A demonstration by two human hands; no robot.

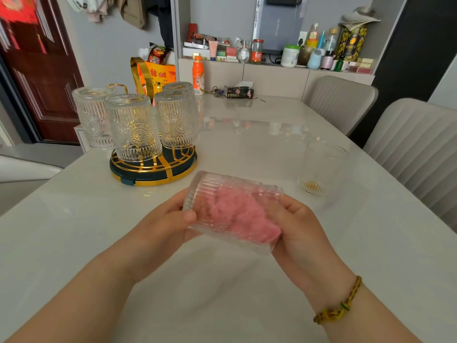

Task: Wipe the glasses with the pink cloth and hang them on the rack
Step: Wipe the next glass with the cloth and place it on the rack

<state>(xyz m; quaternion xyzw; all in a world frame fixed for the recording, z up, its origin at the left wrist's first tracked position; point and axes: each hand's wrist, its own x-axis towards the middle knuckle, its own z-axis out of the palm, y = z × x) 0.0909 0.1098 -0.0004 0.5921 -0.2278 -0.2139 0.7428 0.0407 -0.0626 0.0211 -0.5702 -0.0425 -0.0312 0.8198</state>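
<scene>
A ribbed clear glass lies on its side in mid-air over the table, its base to the left. My left hand grips that base end. The pink cloth is stuffed inside the glass, and my right hand pushes it in at the open mouth. At the left stands the round gold-and-dark rack with several patterned glasses hung upside down on it. One more glass stands upright on the table at the right.
The white table stretches ahead. Two grey chairs stand along its right side. An orange bottle, keys, a dark tissue pack and a snack bag sit at the far end. A shelf of bottles lies behind.
</scene>
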